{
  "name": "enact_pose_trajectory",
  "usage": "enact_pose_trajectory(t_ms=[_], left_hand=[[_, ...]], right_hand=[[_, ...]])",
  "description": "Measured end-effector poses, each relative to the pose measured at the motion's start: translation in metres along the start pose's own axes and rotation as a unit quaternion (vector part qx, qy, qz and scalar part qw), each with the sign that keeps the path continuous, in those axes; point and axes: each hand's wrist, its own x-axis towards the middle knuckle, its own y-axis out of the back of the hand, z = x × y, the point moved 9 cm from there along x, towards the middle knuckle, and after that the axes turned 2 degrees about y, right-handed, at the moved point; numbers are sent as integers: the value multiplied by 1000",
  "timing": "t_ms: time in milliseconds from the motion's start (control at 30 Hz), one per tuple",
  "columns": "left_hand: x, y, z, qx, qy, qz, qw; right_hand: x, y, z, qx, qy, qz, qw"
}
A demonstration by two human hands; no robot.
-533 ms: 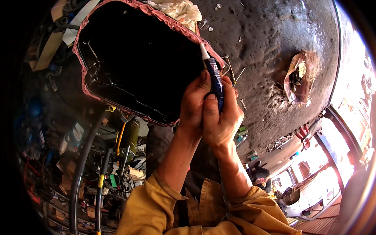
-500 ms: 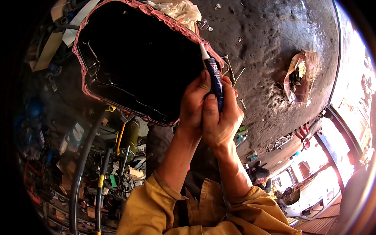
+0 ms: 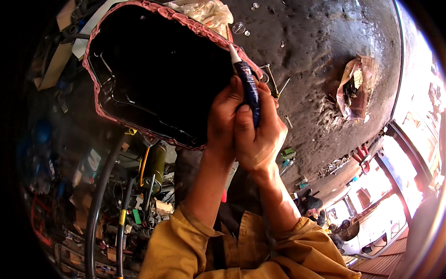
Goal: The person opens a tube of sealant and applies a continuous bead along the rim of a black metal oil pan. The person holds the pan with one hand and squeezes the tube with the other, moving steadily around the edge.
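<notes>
Both my hands are closed around a dark blue sealant tube (image 3: 251, 93) with a white tapered nozzle (image 3: 234, 54). My left hand (image 3: 224, 116) wraps it from the left. My right hand (image 3: 261, 132) grips it from the right, thumb pressed on the tube's lower part. The nozzle tip touches the right part of the far rim of a large black oil pan (image 3: 111, 86). A thick, uneven bead of pink sealant (image 3: 197, 27) runs along the visible rim. The pan's inside is very dark, and my left hand hides part of its near right side.
Wrenches (image 3: 273, 80) lie on the dirty floor just right of the pan. A crumpled plastic bag (image 3: 209, 15) sits behind it. Farther right is torn packaging (image 3: 357, 88). At the lower left are black bars (image 3: 95, 204), an olive cylinder (image 3: 157, 165) and cluttered parts.
The tube and both hands have shifted slightly left and away from me, with the nozzle tip moving along the pan's far rim. Both hands keep their grip.
</notes>
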Motion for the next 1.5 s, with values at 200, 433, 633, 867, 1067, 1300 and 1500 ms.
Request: enact_pose_trajectory(t_ms=[200,433,633,867,1067,1300,1500], left_hand=[[2,-4,-2,-26,11,-31,999],[1,-7,-6,-5,6,15,1000],[2,-5,-14,-5,25,-2,1000],[-3,1,-8,-6,1,-28,1000],[-8,3,-11,-16,8,-24,1000],[-11,4,-27,-5,43,-7,999],[-15,5,-41,-5,68,-7,998]], right_hand=[[1,3,0,4,-18,4,1000],[0,7,3,16,-7,18,1000],[-2,12,7,14,-40,20,999],[-4,5,2,34,-13,3,999],[-10,5,7,23,-24,15,999],[-20,13,17,20,-37,29,999],[-29,19,28,13,-48,36,998]])
